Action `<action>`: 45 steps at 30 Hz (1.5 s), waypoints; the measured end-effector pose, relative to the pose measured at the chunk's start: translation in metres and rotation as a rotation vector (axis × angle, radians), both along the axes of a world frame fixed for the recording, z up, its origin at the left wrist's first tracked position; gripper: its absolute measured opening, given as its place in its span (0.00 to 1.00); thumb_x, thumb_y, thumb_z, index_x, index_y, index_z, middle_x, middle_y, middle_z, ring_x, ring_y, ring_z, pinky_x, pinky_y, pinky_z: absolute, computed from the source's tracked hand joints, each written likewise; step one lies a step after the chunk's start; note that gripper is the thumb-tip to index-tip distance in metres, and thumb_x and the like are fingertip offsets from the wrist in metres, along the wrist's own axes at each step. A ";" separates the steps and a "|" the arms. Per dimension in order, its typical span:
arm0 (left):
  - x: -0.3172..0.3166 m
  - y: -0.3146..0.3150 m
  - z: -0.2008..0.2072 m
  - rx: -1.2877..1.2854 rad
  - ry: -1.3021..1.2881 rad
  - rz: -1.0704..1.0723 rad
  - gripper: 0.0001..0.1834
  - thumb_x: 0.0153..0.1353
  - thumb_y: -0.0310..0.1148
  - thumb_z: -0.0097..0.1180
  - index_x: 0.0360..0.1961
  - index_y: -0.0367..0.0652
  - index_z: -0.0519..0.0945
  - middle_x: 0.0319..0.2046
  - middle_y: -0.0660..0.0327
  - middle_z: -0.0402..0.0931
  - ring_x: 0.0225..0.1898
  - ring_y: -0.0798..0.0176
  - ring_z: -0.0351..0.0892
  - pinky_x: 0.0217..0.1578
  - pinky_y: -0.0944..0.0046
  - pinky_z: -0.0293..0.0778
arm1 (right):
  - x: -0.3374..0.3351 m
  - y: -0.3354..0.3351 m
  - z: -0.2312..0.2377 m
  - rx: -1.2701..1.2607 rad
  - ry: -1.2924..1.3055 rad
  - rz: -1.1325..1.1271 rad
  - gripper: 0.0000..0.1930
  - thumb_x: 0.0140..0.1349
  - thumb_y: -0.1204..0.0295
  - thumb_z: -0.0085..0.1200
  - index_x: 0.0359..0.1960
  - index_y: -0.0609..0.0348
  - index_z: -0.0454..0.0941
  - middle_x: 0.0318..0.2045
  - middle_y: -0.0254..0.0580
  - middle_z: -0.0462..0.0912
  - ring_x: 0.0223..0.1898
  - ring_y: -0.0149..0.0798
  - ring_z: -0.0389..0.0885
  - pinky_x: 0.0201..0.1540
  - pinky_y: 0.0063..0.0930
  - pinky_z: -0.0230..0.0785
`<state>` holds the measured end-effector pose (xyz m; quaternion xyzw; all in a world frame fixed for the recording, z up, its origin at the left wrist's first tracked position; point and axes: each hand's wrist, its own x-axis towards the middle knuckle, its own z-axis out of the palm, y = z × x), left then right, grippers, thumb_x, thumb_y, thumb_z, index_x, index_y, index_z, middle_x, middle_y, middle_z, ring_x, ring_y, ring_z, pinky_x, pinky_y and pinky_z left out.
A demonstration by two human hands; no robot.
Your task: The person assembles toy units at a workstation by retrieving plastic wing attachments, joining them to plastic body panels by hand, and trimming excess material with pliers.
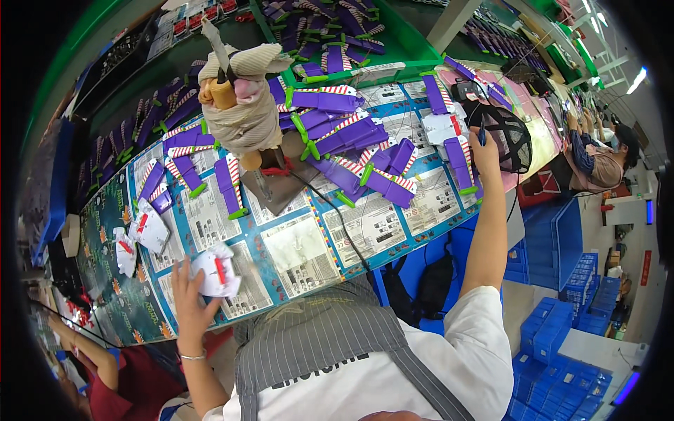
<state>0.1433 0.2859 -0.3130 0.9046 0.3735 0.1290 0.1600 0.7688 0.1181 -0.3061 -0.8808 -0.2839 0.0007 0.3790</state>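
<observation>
Left hand (194,305): grip apart, fingers beside white piece (226,277), perhaps to steady it | piece: near edge of surface (300,245), likely for easy reach | right hand (486,156): clamped on dark tool (482,132)

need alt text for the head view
A person's left hand touches a flat white piece with a red strip on a worktable covered in blue printed sheets, while the right hand holds a slim dark tool beside purple, striped, green-ended plastic parts. More lie around a beige cloth-wrapped stand and in a green plastic bin.
</observation>
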 end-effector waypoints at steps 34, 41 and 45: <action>0.128 -0.051 -0.005 -1.270 -0.723 -0.446 0.15 0.60 0.33 0.58 0.26 0.38 0.65 0.16 0.70 0.64 0.23 0.80 0.61 0.20 0.74 0.59 | -0.301 0.040 0.051 -0.084 0.078 1.234 0.11 0.48 0.82 0.53 0.35 0.63 0.71 0.32 0.48 0.76 0.33 0.48 0.74 0.37 0.34 0.67; 0.115 -0.045 -0.016 -1.603 -0.925 -0.410 0.11 0.64 0.33 0.51 0.34 0.35 0.78 0.27 0.60 0.80 0.29 0.73 0.78 0.31 0.72 0.71 | -0.314 0.033 0.046 0.184 1.230 1.074 0.10 0.55 0.70 0.57 0.32 0.60 0.70 0.33 0.50 0.76 0.26 0.38 0.76 0.29 0.30 0.72; 0.095 -0.034 -0.007 -1.112 -0.747 -0.281 0.10 0.63 0.33 0.52 0.33 0.36 0.80 0.27 0.62 0.80 0.29 0.71 0.77 0.30 0.70 0.72 | -0.309 0.049 0.024 0.091 1.265 1.250 0.09 0.51 0.75 0.59 0.34 0.63 0.76 0.29 0.48 0.78 0.33 0.42 0.77 0.40 0.33 0.70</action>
